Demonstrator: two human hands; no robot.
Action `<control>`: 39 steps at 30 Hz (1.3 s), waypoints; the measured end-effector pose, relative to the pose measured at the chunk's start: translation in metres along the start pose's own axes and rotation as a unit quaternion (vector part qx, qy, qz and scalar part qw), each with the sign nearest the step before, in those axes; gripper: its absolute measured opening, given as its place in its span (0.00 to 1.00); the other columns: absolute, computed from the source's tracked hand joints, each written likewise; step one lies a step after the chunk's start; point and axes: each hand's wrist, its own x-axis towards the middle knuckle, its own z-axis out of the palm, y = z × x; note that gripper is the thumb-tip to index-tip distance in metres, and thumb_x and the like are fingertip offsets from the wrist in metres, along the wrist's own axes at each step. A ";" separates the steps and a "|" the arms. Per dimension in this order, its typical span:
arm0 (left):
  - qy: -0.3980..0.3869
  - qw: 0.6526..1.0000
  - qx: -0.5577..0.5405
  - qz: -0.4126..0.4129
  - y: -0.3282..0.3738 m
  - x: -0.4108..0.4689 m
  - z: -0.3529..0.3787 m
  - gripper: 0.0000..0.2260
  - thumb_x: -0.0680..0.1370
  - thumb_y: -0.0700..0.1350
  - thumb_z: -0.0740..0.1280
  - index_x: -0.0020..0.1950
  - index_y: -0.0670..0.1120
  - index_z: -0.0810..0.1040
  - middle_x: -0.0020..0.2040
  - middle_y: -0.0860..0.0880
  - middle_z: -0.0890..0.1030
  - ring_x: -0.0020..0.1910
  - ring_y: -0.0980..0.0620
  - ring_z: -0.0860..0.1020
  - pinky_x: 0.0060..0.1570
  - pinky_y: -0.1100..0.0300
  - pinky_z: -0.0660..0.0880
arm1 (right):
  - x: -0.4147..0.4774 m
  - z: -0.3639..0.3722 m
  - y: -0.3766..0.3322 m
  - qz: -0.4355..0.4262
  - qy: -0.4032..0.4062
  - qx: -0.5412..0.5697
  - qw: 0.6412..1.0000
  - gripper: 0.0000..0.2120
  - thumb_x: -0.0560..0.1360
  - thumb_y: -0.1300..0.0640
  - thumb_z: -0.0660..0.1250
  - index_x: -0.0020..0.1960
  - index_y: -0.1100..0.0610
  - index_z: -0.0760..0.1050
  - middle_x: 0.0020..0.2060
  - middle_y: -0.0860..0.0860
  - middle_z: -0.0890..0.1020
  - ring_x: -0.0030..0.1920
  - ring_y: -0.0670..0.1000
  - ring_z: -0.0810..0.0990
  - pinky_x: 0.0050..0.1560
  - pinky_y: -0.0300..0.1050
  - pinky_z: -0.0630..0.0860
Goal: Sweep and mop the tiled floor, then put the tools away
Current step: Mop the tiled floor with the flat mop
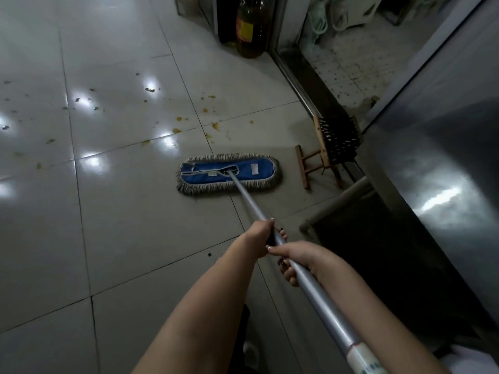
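Note:
A flat mop with a blue pad and grey fringe [229, 172] lies on the pale tiled floor [121, 211]. Its silver handle [251, 203] runs back toward me. My left hand [260, 236] grips the handle further down the pole. My right hand [294, 259] grips it just behind, closer to me. Yellow-brown spots and drips [210, 125] and darker bits [149, 89] lie on the tiles beyond the mop head.
A wooden-backed brush [334, 141] lies tipped against a dark sill at the right. A steel cabinet [445, 157] fills the right side, with a tube frame [337, 203] below it. A large amber bottle [249, 25] stands at the back.

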 end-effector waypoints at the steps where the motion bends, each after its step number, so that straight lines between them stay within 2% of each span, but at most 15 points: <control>1: 0.001 1.000 -0.007 0.004 0.011 0.004 0.002 0.14 0.82 0.47 0.56 0.42 0.39 0.68 0.35 0.45 0.72 0.33 0.49 0.72 0.32 0.58 0.72 | 0.004 -0.002 -0.012 -0.003 0.001 -0.005 1.000 0.17 0.77 0.51 0.66 0.35 0.58 0.65 0.16 0.48 0.67 0.13 0.44 0.65 0.17 0.30 0.64; 4: -0.001 1.000 -0.021 0.013 0.046 0.024 0.007 0.15 0.82 0.47 0.57 0.40 0.39 0.67 0.34 0.45 0.71 0.32 0.49 0.71 0.32 0.58 0.71 | 0.021 -0.011 -0.050 -0.005 0.003 -0.015 1.000 0.17 0.76 0.51 0.67 0.35 0.58 0.66 0.16 0.48 0.67 0.13 0.44 0.66 0.17 0.30 0.64; 7: -0.002 0.999 -0.036 0.023 0.097 0.049 0.010 0.13 0.82 0.48 0.57 0.43 0.39 0.67 0.35 0.45 0.71 0.33 0.49 0.72 0.31 0.58 0.73 | 0.039 -0.020 -0.103 -0.004 -0.003 -0.021 1.000 0.18 0.77 0.50 0.66 0.35 0.58 0.65 0.15 0.48 0.66 0.13 0.44 0.65 0.17 0.30 0.63; 11: 0.012 0.997 -0.059 0.054 0.178 0.073 0.015 0.12 0.82 0.47 0.57 0.46 0.40 0.66 0.35 0.45 0.71 0.32 0.50 0.73 0.21 0.64 0.74 | 0.059 -0.026 -0.190 -0.012 -0.007 -0.019 1.000 0.19 0.78 0.50 0.64 0.34 0.57 0.63 0.15 0.48 0.66 0.12 0.44 0.64 0.17 0.29 0.63; 15: 0.024 0.995 -0.068 0.067 0.254 0.092 0.019 0.13 0.82 0.46 0.57 0.41 0.40 0.67 0.34 0.45 0.70 0.31 0.50 0.71 0.20 0.67 0.73 | 0.077 -0.031 -0.269 -0.004 -0.005 -0.027 1.000 0.20 0.77 0.47 0.64 0.34 0.57 0.64 0.15 0.48 0.67 0.13 0.44 0.65 0.17 0.29 0.64; 21: 0.048 0.994 -0.018 0.094 0.362 0.115 0.028 0.13 0.82 0.45 0.59 0.39 0.39 0.66 0.34 0.45 0.71 0.28 0.51 0.74 0.20 0.67 0.74 | 0.101 -0.045 -0.376 0.004 -0.027 -0.001 1.000 0.22 0.78 0.44 0.61 0.33 0.57 0.63 0.15 0.48 0.66 0.12 0.43 0.64 0.16 0.28 0.62; 24: 0.045 0.996 0.009 0.080 0.401 0.125 0.027 0.13 0.81 0.46 0.61 0.41 0.40 0.66 0.35 0.45 0.72 0.27 0.52 0.75 0.21 0.66 0.75 | 0.114 -0.048 -0.412 0.004 -0.044 0.027 0.999 0.23 0.78 0.42 0.60 0.34 0.59 0.64 0.15 0.48 0.66 0.12 0.43 0.63 0.15 0.27 0.61; 27: 0.043 0.996 0.023 0.079 0.411 0.131 0.026 0.13 0.81 0.46 0.61 0.40 0.40 0.67 0.34 0.46 0.72 0.17 0.55 0.75 0.21 0.67 0.74 | 0.119 -0.049 -0.419 -0.002 -0.048 0.057 0.997 0.24 0.78 0.41 0.59 0.36 0.60 0.65 0.15 0.48 0.66 0.12 0.42 0.63 0.15 0.28 0.62; 30: 0.054 0.995 0.011 0.078 0.404 0.134 0.029 0.12 0.81 0.44 0.60 0.39 0.41 0.66 0.32 0.46 0.71 0.15 0.55 0.73 0.20 0.68 0.73 | 0.117 -0.049 -0.410 -0.007 -0.050 0.091 0.995 0.24 0.78 0.39 0.58 0.36 0.60 0.66 0.15 0.48 0.67 0.12 0.42 0.64 0.15 0.28 0.63; 33: 0.060 0.995 0.008 0.080 0.395 0.133 0.032 0.12 0.81 0.42 0.58 0.38 0.42 0.66 0.25 0.47 0.72 0.14 0.55 0.72 0.20 0.68 0.72 | 0.111 -0.049 -0.399 -0.006 -0.056 0.116 0.992 0.25 0.78 0.39 0.56 0.36 0.60 0.66 0.16 0.48 0.66 0.12 0.42 0.64 0.15 0.28 0.63; 37: 0.059 0.995 0.032 0.078 0.378 0.126 0.034 0.11 0.81 0.40 0.58 0.39 0.42 0.66 0.28 0.47 0.71 0.16 0.55 0.72 0.23 0.66 0.73 | 0.101 -0.050 -0.380 -0.005 -0.061 0.124 0.990 0.24 0.79 0.39 0.56 0.37 0.60 0.65 0.17 0.48 0.66 0.13 0.42 0.64 0.15 0.28 0.63; 39: 0.059 0.995 0.042 0.075 0.364 0.119 0.037 0.11 0.81 0.40 0.57 0.39 0.41 0.66 0.29 0.47 0.71 0.21 0.54 0.73 0.23 0.66 0.73 | 0.093 -0.052 -0.366 -0.001 -0.058 0.116 0.992 0.24 0.79 0.39 0.56 0.37 0.60 0.65 0.18 0.49 0.67 0.12 0.42 0.64 0.15 0.28 0.63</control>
